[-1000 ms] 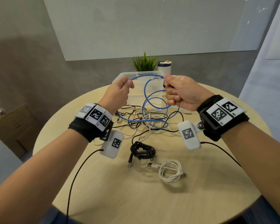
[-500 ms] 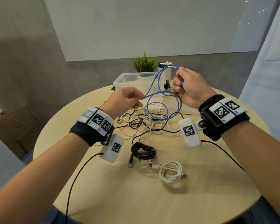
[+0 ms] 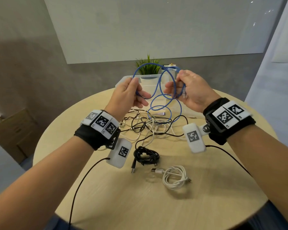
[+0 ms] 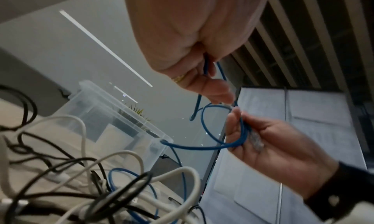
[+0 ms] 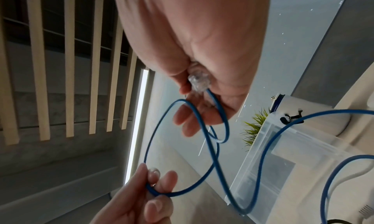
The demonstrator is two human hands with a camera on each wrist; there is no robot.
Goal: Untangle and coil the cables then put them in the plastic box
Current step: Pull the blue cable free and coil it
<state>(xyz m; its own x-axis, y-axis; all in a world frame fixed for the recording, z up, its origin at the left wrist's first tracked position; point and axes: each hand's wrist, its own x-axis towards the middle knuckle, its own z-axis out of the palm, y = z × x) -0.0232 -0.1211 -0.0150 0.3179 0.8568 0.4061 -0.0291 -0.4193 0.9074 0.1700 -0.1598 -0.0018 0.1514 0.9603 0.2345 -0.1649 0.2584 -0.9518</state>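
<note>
- The left hand [image 3: 129, 95] pinches a loop of the blue cable [image 3: 158, 90] between thumb and fingers, raised above the round table [image 3: 106, 205].
- The right hand [image 3: 188, 90] grips the same cable's gathered loops, its clear plug [image 5: 199, 82] tucked in the palm (seen from the right wrist).
- The cable's lower part hangs into the tangled cables [image 3: 150, 127] on the table.
- The plastic box [image 3: 123, 81] stands at the far edge, behind both hands.
- A coiled black cable [image 3: 146, 156] and a coiled white cable [image 3: 175, 177] lie nearer the person.
</note>
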